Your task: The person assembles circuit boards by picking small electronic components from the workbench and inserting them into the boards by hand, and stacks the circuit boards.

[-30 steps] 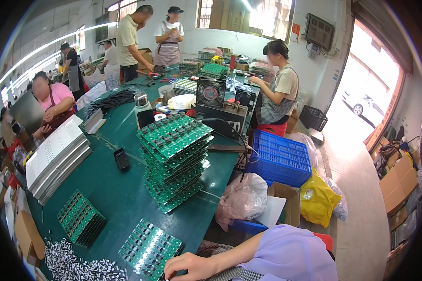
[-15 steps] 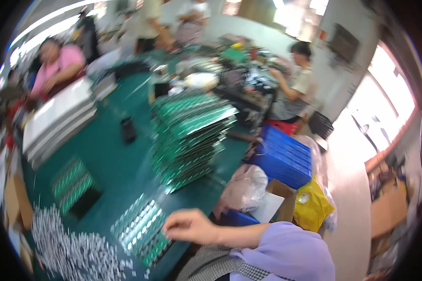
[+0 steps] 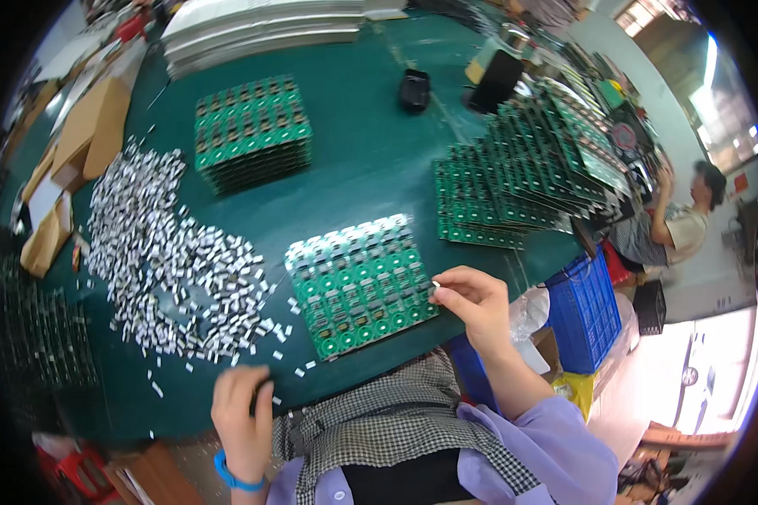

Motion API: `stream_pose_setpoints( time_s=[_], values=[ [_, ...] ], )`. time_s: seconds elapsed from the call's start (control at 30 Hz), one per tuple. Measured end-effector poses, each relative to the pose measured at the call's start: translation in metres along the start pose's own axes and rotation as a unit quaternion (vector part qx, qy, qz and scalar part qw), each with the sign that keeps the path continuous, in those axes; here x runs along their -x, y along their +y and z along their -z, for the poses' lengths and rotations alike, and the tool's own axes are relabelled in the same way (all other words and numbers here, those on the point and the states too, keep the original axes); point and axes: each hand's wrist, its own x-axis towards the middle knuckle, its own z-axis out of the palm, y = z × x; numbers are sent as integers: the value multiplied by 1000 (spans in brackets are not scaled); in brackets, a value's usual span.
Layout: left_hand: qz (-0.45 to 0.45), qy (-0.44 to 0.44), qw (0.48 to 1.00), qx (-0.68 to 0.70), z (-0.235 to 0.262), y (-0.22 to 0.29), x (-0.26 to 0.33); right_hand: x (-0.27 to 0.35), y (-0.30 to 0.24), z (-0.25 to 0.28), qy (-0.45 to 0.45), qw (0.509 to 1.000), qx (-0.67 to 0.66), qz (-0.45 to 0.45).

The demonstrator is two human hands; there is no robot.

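Note:
My right hand is closed in a pinch at the right edge of a green circuit board panel. A small white part shows between its thumb and fingertips. The panel lies flat near the table's front edge, with rows of round pads and shiny metal pieces along its far side. My left hand, a blue band on its wrist, hovers by the front edge with fingers curved and the thumb apart; nothing shows in it. Beyond it spreads a large heap of small white and silver parts, some scattered toward the panel.
A neat stack of green boards stands behind the heap; a taller, leaning stack is at the right. Farther back are a black object and white sheets. A blue crate stands off the table's right side. Another person sits beyond.
The view has swung, bringing the panel and heap nearer the middle. My left hand has come into view. My right hand is now at the panel's right edge, pinching the small white part.

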Motion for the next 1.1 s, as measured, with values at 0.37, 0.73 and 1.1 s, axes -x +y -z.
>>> stream_pose_setpoints(
  time_s=[0.37, 0.73, 1.1],
  values=[
    [-39, 131, 976, -170, -33, -15, -39, -10, -12, -13, -170, 803, 464, 333],
    [-89, 133, 975, -154, -37, -16, -40, -11, -14, -14, -218, 758, 507, 347],
    [-79, 136, 975, -155, -39, -15, -42, -12, -18, -16, -222, 753, 513, 348]
  ],
)
